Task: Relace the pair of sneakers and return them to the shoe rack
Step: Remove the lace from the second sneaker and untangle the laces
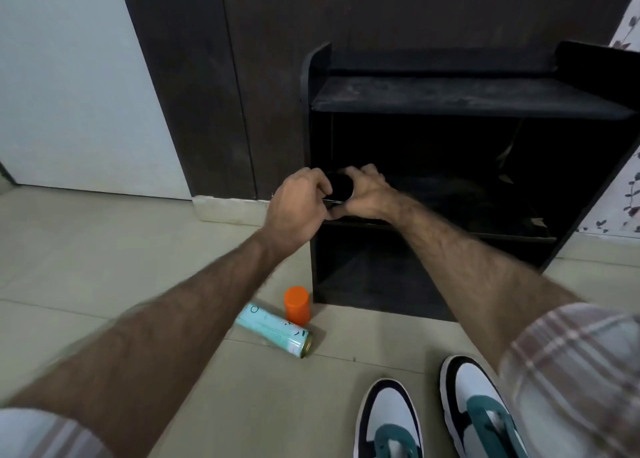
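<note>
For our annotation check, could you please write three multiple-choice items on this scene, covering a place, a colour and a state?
1. Where do the two sneakers stand?
A. on the rack's top board
B. on the floor before the shoe rack
C. in the bottom compartment

2. What colour is the loose cap beside the can?
A. orange
B. yellow
C. white

3. How does the can lie?
A. upright
B. on its side
C. inside the rack

Answers: 1 B, both sit on the tiles in front of the shoe rack; 2 A, the cap is bright orange; 3 B, its open end faces sideways on the floor.
</note>
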